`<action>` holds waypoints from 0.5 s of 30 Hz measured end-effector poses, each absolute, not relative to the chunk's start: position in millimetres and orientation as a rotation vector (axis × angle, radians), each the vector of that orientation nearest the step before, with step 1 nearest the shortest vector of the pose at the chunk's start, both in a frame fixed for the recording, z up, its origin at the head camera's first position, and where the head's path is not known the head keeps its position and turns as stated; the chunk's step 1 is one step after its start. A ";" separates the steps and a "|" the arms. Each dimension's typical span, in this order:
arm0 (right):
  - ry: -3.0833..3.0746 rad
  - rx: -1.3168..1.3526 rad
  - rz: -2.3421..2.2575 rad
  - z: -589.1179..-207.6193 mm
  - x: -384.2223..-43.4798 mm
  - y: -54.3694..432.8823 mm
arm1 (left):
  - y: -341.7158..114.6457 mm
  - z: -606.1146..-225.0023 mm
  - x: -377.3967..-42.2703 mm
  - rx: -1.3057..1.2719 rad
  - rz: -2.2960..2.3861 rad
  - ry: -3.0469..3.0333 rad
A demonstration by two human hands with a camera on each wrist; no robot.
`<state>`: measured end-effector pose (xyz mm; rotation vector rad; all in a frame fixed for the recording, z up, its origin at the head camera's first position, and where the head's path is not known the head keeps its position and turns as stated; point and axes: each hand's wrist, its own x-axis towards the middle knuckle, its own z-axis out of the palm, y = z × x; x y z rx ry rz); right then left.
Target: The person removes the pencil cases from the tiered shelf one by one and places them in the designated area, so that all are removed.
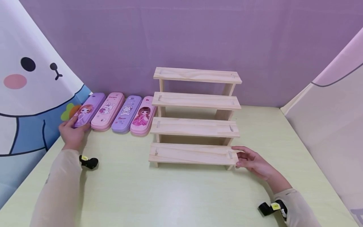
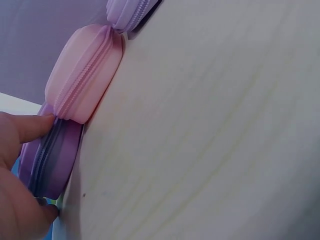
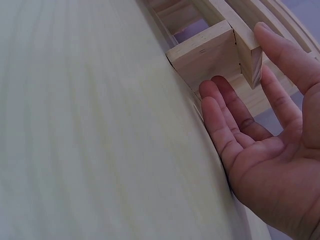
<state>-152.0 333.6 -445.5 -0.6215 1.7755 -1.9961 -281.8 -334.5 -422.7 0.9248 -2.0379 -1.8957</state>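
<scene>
Green table (image 1: 170,195): left fingers (image 1: 66,124) round purple case (image 1: 88,110), right fingers (image 1: 241,154) against rack (image 1: 195,154).

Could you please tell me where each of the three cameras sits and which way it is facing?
Head: looks forward and down at the table, stepped wooden shelf, four pencil cases; both forearms show.
Left wrist: low over the table, facing the purple pencil case; left hand shows.
Right wrist: low, facing the shelf's bottom corner; right hand shows.
Head and left wrist share the pencil cases.

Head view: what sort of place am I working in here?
Probably a staged tabletop booth: a pale green table boxed in by a purple backdrop and cartoon panel, with a wooden tiered rack and four pencil cases.
</scene>
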 end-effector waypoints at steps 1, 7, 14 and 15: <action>1.777 -0.622 -1.996 -445.3 -152.0 333.7 | -334.8 -422.0 -281.5 0.928 -1.899 -2.051; 1.773 -0.635 -1.997 -444.7 -152.8 333.5 | -337.0 -418.7 -280.3 0.933 -2.001 -1.983; 1.776 -0.637 -1.996 -444.8 -152.9 333.2 | -339.5 -419.9 -279.4 0.924 -1.978 -2.032; 1.777 -0.634 -1.996 -444.9 -152.7 333.3 | -339.8 -420.2 -279.4 0.920 -1.946 -2.074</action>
